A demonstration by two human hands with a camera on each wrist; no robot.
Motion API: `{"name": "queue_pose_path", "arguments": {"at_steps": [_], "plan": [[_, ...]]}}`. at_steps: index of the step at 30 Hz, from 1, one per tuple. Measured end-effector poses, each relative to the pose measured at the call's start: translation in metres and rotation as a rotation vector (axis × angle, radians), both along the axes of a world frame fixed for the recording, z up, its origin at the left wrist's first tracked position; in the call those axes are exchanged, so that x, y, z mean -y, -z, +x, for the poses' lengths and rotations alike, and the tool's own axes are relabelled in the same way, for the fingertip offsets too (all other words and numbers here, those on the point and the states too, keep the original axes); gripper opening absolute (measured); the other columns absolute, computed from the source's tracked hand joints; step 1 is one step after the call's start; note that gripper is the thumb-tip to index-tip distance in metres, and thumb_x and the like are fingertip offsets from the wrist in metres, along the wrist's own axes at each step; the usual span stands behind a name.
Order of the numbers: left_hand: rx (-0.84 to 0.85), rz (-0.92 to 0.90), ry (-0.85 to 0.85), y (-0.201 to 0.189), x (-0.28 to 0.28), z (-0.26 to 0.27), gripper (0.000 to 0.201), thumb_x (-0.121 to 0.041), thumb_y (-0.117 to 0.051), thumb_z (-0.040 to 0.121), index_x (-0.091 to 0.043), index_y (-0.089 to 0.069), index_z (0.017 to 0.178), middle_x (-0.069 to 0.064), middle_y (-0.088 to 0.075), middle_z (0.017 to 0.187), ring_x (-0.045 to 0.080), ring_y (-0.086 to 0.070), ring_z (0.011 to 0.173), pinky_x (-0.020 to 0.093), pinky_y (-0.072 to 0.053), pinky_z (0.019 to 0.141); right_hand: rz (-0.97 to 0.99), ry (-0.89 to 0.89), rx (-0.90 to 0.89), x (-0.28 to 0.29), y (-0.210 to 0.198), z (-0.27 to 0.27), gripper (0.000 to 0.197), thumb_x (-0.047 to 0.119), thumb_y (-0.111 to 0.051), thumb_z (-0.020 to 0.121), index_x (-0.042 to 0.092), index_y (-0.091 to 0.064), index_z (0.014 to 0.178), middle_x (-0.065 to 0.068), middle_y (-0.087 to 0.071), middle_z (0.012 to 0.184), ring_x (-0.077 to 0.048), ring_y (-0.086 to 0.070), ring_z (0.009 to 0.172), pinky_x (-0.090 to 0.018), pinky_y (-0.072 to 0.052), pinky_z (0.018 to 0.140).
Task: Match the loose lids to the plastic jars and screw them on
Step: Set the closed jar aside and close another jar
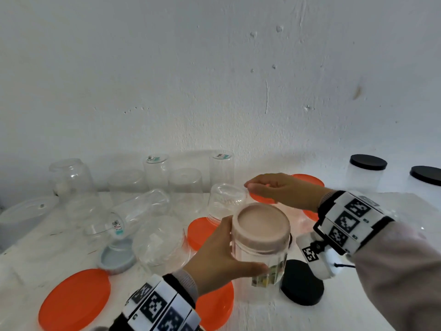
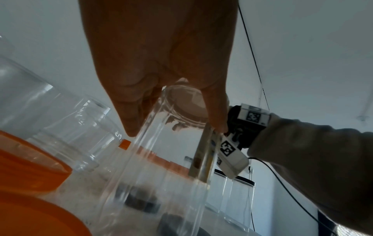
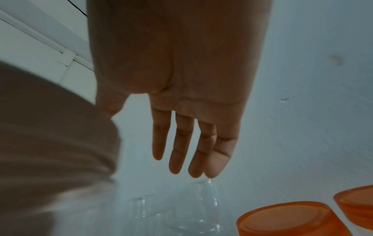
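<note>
My left hand point(image 1: 228, 249) grips a clear ribbed jar point(image 1: 260, 261) standing at the table's centre, thumb in front and fingers behind. A beige lid point(image 1: 261, 224) sits on the jar's mouth. In the left wrist view the left hand point(image 2: 171, 108) wraps the jar point(image 2: 161, 167) just under the lid point(image 2: 189, 102). My right hand point(image 1: 262, 187) reaches out behind the jar with straight fingers point(image 3: 191, 151) and holds nothing. Its fingertips hover close over an upturned clear jar point(image 1: 226, 197); contact cannot be told.
Orange lids lie at front left point(image 1: 74, 299), under my left wrist point(image 1: 214, 304), mid-table point(image 1: 200, 232) and behind my right hand point(image 1: 307, 181). A black lid point(image 1: 301, 281) and a grey lid point(image 1: 117, 258) lie loose. Several upturned clear jars point(image 1: 186, 187) crowd the back; two black-lidded jars point(image 1: 367, 173) stand far right.
</note>
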State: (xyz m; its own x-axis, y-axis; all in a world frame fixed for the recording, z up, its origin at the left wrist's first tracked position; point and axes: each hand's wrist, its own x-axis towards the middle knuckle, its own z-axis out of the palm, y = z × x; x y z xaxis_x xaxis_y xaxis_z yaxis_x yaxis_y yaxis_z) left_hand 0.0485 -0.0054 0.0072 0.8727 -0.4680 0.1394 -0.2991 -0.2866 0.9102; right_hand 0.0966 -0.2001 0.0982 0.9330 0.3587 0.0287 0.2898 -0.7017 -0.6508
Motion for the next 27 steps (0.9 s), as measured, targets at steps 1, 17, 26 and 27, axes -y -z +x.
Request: {"name": "queue_pose_path", "arguments": {"at_steps": [1,17,26,27], "plan": [[-0.010,-0.004,0.004,0.000,-0.002,0.000,0.092,-0.042,-0.088,0.057,-0.045,-0.032,0.130,-0.031,-0.051,0.120,-0.011,-0.050,0.112,0.016,-0.044,0.095,-0.003,0.024,0.017,0.000,0.001,0.012,0.059,0.064,-0.048,0.078,0.026,-0.063,0.120,0.011,-0.062,0.115,-0.009,-0.056,0.108,-0.027,-0.043,0.096],[-0.052,-0.156,-0.141,-0.017,-0.034,0.008,0.087,-0.041,-0.092,0.052,-0.064,-0.039,0.117,-0.027,-0.055,0.126,-0.001,-0.056,0.116,0.023,-0.052,0.091,-0.489,0.117,0.149,-0.048,-0.005,0.186,0.065,0.044,-0.054,0.093,0.012,-0.031,0.145,-0.012,-0.038,0.145,-0.028,-0.041,0.129,-0.036,-0.036,0.102],[0.117,-0.262,-0.315,-0.081,-0.069,0.014,0.090,-0.029,-0.092,0.045,-0.057,-0.046,0.117,-0.022,-0.060,0.121,0.003,-0.061,0.109,0.019,-0.054,0.078,-0.552,0.178,0.052,-0.067,0.005,0.217,0.083,0.056,-0.055,0.089,0.008,-0.018,0.146,-0.019,-0.042,0.142,-0.034,-0.046,0.126,-0.042,-0.038,0.097],[0.137,-0.271,-0.342,-0.085,-0.071,0.018,0.090,-0.029,-0.093,0.046,-0.053,-0.047,0.119,-0.022,-0.060,0.120,0.002,-0.061,0.109,0.018,-0.054,0.077,-0.553,0.179,0.040,-0.068,0.006,0.219,0.083,0.055,-0.055,0.089,0.007,-0.018,0.145,-0.019,-0.043,0.141,-0.034,-0.047,0.125,-0.042,-0.039,0.097]]}}
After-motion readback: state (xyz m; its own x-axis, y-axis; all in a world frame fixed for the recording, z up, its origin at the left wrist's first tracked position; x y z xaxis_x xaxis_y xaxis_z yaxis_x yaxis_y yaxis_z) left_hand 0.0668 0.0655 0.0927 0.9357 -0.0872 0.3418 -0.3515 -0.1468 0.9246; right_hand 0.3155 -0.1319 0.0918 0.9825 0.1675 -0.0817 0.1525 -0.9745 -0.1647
